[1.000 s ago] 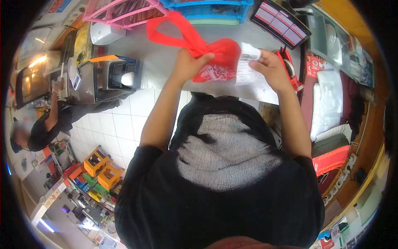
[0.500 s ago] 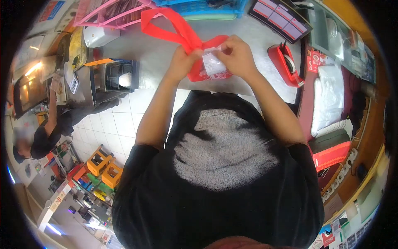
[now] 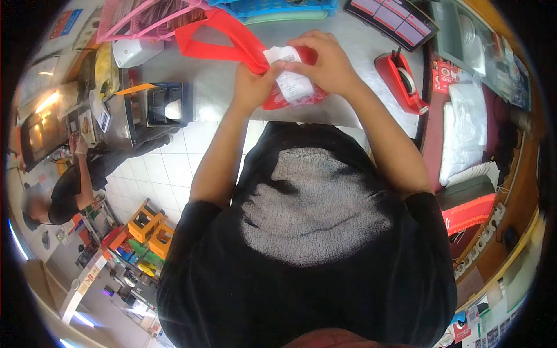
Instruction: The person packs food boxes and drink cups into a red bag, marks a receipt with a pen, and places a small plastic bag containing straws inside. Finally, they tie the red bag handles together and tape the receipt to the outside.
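A red bag [image 3: 229, 36] with a long looped handle lies on the metal counter, its handle stretching to the upper left. Over the bag is a white printed paper slip [image 3: 295, 86], longer than it is wide. My left hand [image 3: 257, 86] is closed at the slip's left side, against the base of the red handle. My right hand [image 3: 325, 61] pinches the slip near its upper right part, thumb toward my left thumb. Clear plastic shows below the slip.
Right of the bag stands a red tape dispenser [image 3: 401, 84] on the metal counter [image 3: 360, 43]. A tablet [image 3: 391, 22] and pink and blue baskets [image 3: 278, 7] are at the back. White plastic bags [image 3: 467, 127] lie at right. A co-worker [image 3: 64, 191] is at far left.
The slip shows more of its length, with its top end now above my thumbs. My right hand has moved slightly up and left. The red handle has shifted left.
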`<state>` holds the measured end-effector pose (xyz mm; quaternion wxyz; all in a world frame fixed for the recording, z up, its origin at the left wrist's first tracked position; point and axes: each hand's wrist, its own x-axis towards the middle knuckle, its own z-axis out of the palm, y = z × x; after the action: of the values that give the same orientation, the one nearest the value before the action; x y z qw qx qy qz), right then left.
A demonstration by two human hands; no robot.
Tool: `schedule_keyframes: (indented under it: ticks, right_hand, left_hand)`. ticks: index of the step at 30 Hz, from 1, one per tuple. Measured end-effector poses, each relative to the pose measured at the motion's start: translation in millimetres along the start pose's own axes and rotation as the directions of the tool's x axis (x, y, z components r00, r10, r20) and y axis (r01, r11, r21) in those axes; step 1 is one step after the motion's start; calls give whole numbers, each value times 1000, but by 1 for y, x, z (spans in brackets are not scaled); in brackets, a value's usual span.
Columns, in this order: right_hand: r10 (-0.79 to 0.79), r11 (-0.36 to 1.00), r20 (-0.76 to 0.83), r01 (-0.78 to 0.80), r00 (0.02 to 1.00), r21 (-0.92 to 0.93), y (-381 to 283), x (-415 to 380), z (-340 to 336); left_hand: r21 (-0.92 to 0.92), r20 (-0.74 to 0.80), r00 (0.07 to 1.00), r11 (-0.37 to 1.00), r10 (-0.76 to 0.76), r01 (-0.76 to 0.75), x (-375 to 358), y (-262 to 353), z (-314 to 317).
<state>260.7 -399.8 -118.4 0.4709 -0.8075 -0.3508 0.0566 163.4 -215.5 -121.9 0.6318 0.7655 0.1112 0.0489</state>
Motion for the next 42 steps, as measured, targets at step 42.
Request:
schedule_keyframes:
  ticks: [42]
  right_hand:
    - [28, 916, 110, -70, 994, 396, -19, 18, 13]
  left_hand:
    - [-576, -231, 962, 817, -146, -14, -12, 13, 0]
